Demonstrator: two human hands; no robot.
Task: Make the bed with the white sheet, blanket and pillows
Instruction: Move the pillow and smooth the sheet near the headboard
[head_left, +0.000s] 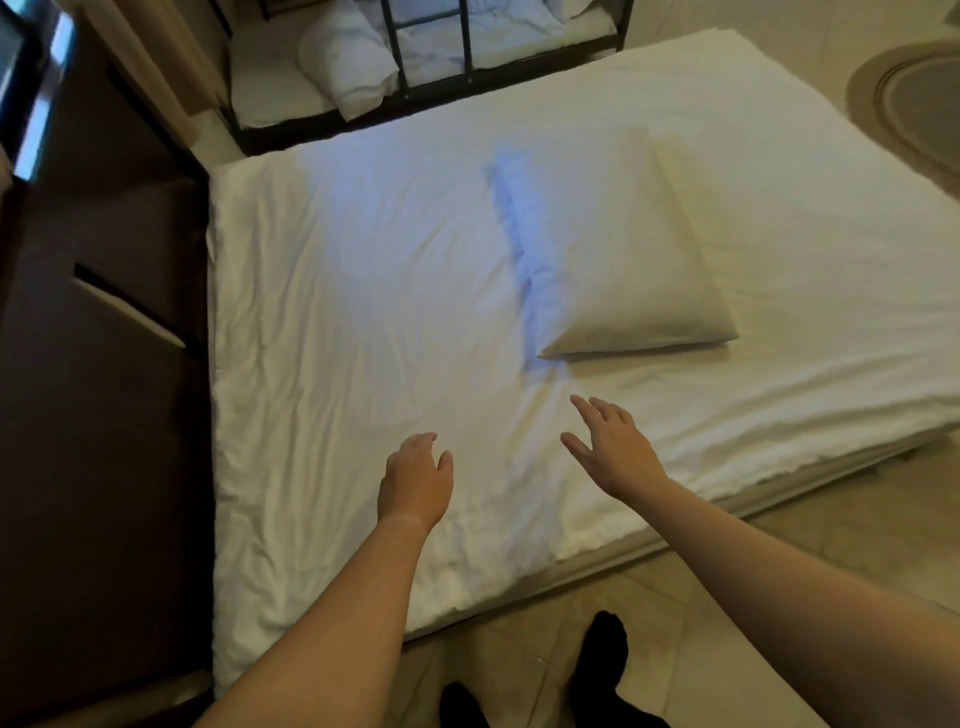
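Note:
A low bed lies under a white blanket (343, 322) that is spread flat with soft wrinkles. One white pillow (618, 249) rests on it right of centre. My left hand (415, 480) hovers over the near part of the blanket, fingers loosely curled, holding nothing. My right hand (613, 449) reaches toward the pillow's near corner with fingers spread, a short way from it and not touching. A second white pillow (348, 65) lies with bundled white bedding (498, 36) on the black metal-frame bed beyond.
A dark wooden headboard or cabinet (104, 405) runs along the left edge of the bed. The black metal frame (431, 93) borders the far side. Tiled floor (831, 499) and a round rug (919, 98) lie to the right. My feet in dark socks (597, 670) stand at the near edge.

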